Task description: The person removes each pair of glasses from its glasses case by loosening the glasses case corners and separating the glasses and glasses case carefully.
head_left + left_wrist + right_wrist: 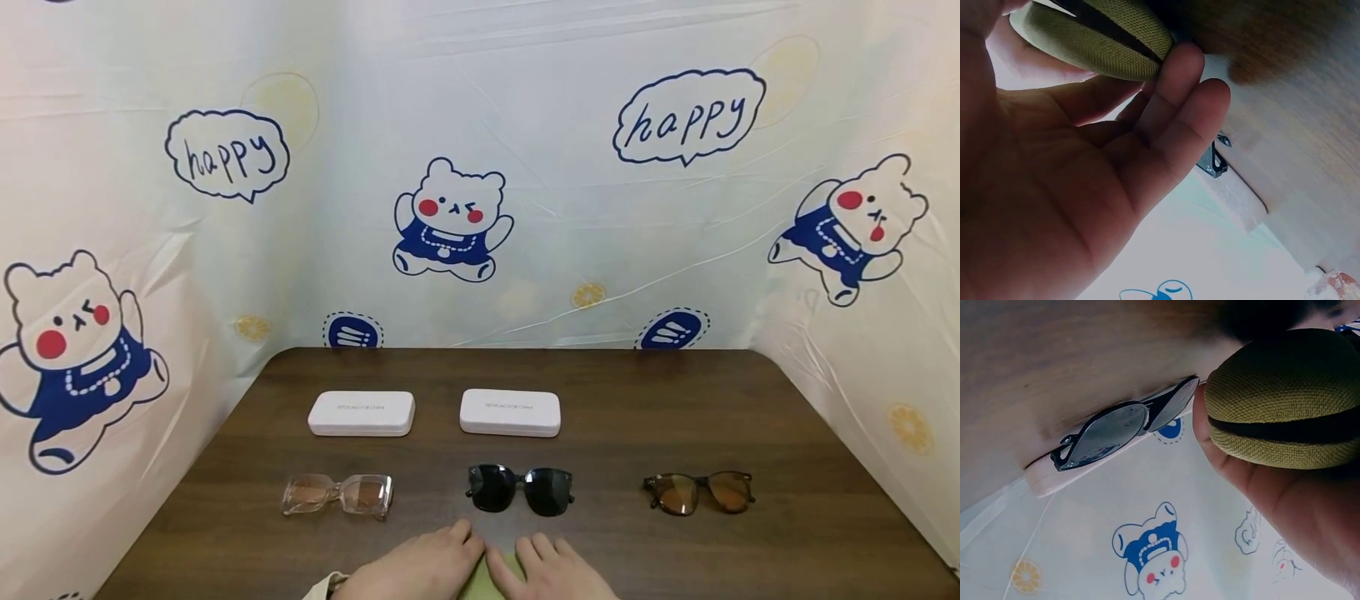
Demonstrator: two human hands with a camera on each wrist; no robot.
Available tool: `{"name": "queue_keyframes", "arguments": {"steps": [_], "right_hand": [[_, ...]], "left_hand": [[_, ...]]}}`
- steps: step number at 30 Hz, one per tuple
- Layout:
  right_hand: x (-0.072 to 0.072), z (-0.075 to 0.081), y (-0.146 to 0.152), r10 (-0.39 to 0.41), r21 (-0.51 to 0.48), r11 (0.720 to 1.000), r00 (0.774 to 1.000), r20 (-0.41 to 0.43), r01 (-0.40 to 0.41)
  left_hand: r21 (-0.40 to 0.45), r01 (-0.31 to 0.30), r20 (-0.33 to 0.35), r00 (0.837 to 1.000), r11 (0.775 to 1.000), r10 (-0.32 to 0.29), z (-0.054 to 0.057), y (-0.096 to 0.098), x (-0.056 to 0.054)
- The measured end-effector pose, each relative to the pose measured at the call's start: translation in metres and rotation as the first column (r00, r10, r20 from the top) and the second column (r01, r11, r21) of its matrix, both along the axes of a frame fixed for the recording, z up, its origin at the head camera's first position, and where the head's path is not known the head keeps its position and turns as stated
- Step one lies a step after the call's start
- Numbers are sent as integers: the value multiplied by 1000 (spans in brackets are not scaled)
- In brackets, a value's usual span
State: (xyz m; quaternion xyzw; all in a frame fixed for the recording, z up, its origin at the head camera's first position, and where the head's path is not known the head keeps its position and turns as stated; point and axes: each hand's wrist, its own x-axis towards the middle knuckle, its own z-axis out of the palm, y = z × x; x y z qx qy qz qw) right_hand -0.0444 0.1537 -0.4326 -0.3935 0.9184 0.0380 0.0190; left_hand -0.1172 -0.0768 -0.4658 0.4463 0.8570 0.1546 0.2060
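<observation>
At the near edge of the head view lies an olive-green woven glasses case (482, 581), mostly covered by both hands. My left hand (423, 567) holds its left side, and in the left wrist view two fingertips (1185, 65) rest on the end of the case (1125, 44). From the other side my right hand (558, 571) grips it. A dark band runs between the case's two halves (1285, 381) in the right wrist view; its inside is hidden. Just beyond the hands sit black sunglasses (492, 488), lenses facing me.
Clear-framed glasses (366, 494) lie at the left, and dark-framed glasses with amber lenses (677, 494) at the right. Behind them two white hard cases (362, 415), the second one (510, 414) nearer the middle, rest on the brown table (652, 400). A printed curtain (562, 242) surrounds the table.
</observation>
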Motion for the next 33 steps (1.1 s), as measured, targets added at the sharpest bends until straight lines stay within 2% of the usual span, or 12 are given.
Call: {"name": "queue_keyframes", "arguments": {"steps": [3,6,7,9,15,19,21,23,26,28,30,33], "right_hand": [[1,-2,0,6,-3,1000,999,-45,-6],[3,-3,0,10,-10,1000,997,-74,-11],[3,-3,1,8,-11,1000,997,-76,-9],[4,-3,1,1,-14,1000,997,-75,-3],[7,-7,0,-35,-25,999,999,-27,34],[7,-9,0,-21,-53,998,999,-39,19],[6,-8,1,-13,-72,997,1000,-8,13],[4,-7,2,-2,-88,996,1000,24,4],[-11,-4,-6,134,-109,986,990,39,-129],[-21,-2,-12,225,-119,969,973,45,-218],[-33,2,-19,302,-145,948,947,110,-285],[-50,16,-25,389,-197,917,884,258,-347]], "left_hand": [[22,16,-19,1000,1000,-15,-18,-5,-5],[28,23,-33,999,999,-22,-18,-4,-5],[41,34,-41,999,999,-33,-28,-6,-9],[39,35,-43,999,999,-33,-26,-5,-8],[18,42,-65,997,999,-41,-4,0,-1],[44,62,-42,997,997,-60,-4,-4,-4],[60,79,-15,997,995,-78,-6,-7,-7],[77,108,-6,994,991,-108,-12,-11,-10],[105,25,6,1000,994,-26,-18,-33,1],[100,-48,18,999,994,46,-15,-44,13],[69,-134,16,991,989,133,-5,-52,28],[-5,-247,-49,968,969,247,15,-57,55]]}}
